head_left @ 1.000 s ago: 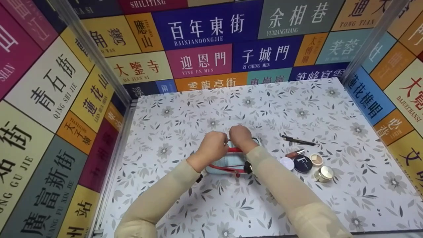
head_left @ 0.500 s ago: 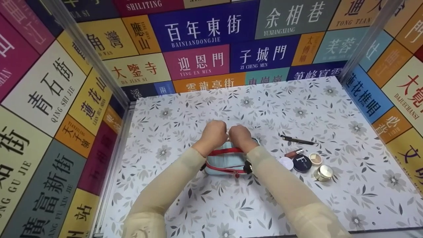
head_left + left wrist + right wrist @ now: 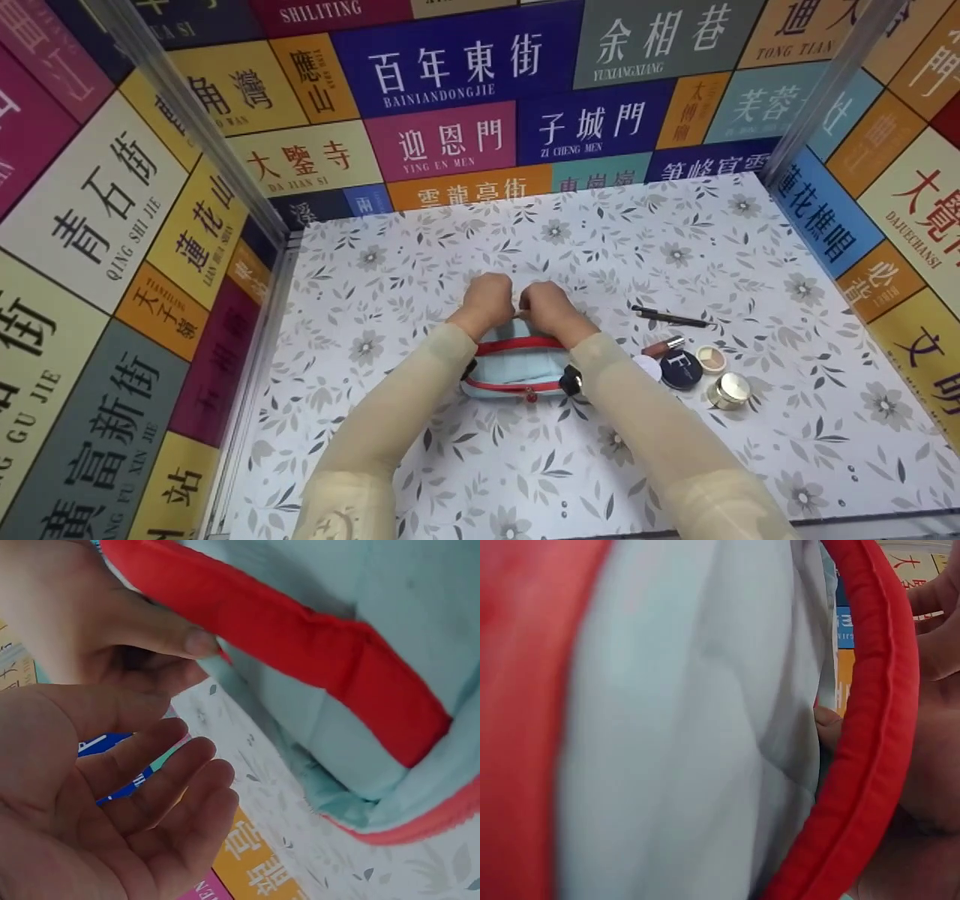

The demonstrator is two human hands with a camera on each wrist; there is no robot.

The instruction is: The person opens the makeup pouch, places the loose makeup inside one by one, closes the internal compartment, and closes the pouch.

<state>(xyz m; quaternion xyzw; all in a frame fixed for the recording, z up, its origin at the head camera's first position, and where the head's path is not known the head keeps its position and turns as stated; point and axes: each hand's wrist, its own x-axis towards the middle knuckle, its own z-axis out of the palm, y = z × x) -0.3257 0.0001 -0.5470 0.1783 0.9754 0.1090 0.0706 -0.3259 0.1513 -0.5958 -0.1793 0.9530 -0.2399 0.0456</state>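
A light blue pouch (image 3: 517, 367) with red trim stands unzipped on the table in the head view, its top gaping. A red strip (image 3: 300, 652) crosses its pale inside in the left wrist view. My right hand (image 3: 553, 309) pinches the pouch's far rim; its thumb shows on the edge in the left wrist view. Beside it, my left hand (image 3: 112, 795) has its palm turned to the camera, fingers loosely curved, with nothing visible between them. In the head view both hands are close together above the far rim. A red zip pull (image 3: 531, 397) hangs at the pouch's near side.
Right of the pouch lie dark pencils (image 3: 670, 316), a lip gloss tube (image 3: 664, 346), a navy compact (image 3: 681, 370), a small round palette (image 3: 711, 359), a gold-lidded jar (image 3: 728, 391) and a partly covered white round item (image 3: 646, 367). Lettered walls (image 3: 457, 142) enclose the floral table (image 3: 420, 255).
My left hand has moved away from me, from over the pouch's red strip to its far rim. My right hand stays near the far rim. More of the pouch's opening shows.
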